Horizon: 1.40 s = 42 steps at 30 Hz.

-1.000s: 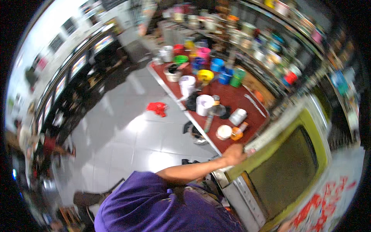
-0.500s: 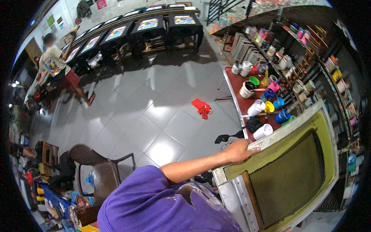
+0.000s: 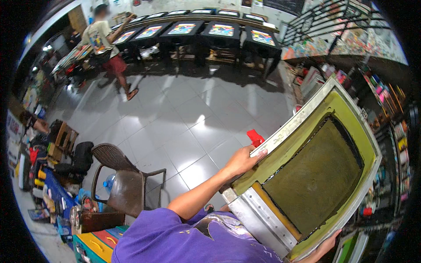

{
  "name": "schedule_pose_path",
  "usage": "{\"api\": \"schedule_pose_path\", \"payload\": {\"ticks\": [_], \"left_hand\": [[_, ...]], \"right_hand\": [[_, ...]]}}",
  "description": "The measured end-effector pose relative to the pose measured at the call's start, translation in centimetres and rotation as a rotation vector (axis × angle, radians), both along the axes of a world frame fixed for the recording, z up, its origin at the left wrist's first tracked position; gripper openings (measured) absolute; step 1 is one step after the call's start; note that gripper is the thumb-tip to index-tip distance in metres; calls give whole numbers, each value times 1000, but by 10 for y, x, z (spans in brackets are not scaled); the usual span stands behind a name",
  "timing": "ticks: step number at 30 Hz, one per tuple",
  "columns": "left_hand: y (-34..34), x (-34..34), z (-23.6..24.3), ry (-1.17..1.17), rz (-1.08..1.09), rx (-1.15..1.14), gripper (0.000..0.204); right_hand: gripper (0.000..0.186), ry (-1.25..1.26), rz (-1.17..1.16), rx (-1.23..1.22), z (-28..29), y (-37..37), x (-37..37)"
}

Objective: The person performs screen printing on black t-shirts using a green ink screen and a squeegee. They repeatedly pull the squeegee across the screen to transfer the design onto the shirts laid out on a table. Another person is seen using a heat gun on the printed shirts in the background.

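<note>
I hold a screen-printing frame [image 3: 302, 115] tilted in front of my body at the right. It has a pale, stained rim and a yellow-green mesh with a darker panel edged in wet-looking black ink. My left hand [image 3: 245, 160] grips its left rim, thumb over the top and fingers mostly underneath. At the lower right rim, my right hand [image 3: 326, 246] is closed on the frame, its fingers partly hidden. Lying across the mesh's near end is a squeegee [image 3: 258, 219] with a riveted metal holder and an amber blade.
A brown plastic chair [image 3: 125, 188] stands to the left, near a colourful drawer cabinet [image 3: 94, 245]. Red cloth [image 3: 255, 137] lies on the tiled floor. Across the room, a person [image 3: 103, 44] stands by a long row of black printed shirts [image 3: 182, 29]. Shelves [image 3: 397, 144] line the right side.
My view has swung left. The frame has turned more upright and now covers the table of paint pots. My right hand has come into sight at its lower edge.
</note>
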<state>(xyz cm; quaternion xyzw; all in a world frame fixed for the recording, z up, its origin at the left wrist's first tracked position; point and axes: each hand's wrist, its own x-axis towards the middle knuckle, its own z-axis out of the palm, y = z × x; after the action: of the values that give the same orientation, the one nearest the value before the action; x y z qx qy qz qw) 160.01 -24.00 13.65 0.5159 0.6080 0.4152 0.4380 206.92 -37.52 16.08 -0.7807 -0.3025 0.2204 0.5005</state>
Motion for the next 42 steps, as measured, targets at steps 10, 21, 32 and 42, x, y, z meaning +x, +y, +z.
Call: {"api": "schedule_pose_path", "payload": {"ticks": [10,21,32,42], "left_hand": [[65,-128,-29,186,554,-172,84],[44,-234,-37,73,1060,-215,82],[-80,-312,-75,15,1619,-77,60],[-134,-411,-55,-56,1929,-62,60]], "right_hand": [[70,87,518,11,-98,294,-70],[67,106,924,-57,-83,493,-310],[62,364,1499,-127,-97,545,-614],[64,376,1747,-82,-70,502,-858]]}}
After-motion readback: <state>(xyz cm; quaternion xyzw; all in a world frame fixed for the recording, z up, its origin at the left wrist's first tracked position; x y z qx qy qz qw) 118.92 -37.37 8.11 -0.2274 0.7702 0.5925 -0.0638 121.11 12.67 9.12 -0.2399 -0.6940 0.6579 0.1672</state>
